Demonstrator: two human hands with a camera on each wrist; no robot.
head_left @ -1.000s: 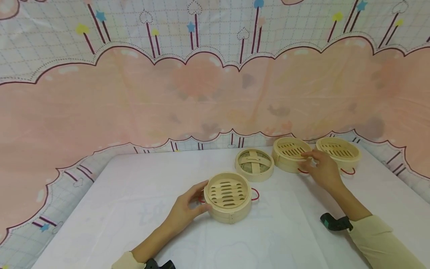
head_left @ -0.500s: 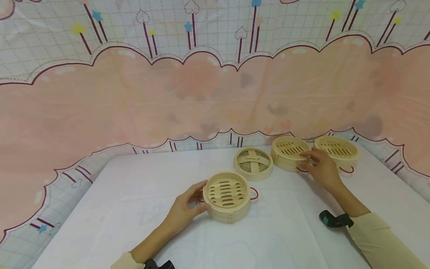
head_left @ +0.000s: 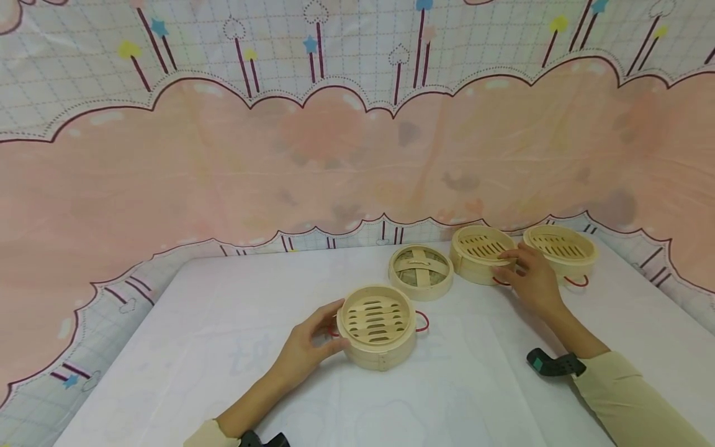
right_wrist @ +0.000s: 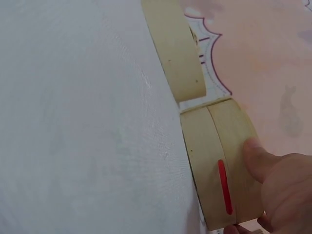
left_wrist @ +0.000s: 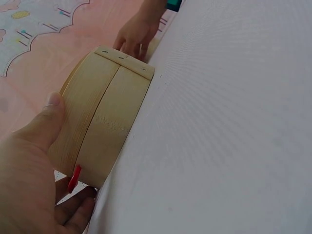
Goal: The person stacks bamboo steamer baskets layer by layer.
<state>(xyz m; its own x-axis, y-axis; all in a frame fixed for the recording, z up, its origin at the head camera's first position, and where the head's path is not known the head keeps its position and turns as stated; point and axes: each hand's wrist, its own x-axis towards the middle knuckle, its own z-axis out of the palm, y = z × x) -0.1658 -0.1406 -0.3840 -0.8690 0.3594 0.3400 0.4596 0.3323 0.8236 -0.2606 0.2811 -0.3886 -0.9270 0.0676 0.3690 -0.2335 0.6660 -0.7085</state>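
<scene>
Near the middle of the table, my left hand grips the left side of a round bamboo steamer basket with a slatted base and red loop handles. In the left wrist view, the thumb lies high on the basket's wall and the fingers reach round by a red handle. At the back right, my right hand holds the right side of a second bamboo steamer basket. Its thumb presses the wall in the right wrist view; the other fingers are partly hidden.
A round bamboo lid with a crossed strap stands between the two held baskets. A third steamer basket sits behind my right hand. The table has a white cover, and a patterned cloth hangs behind it.
</scene>
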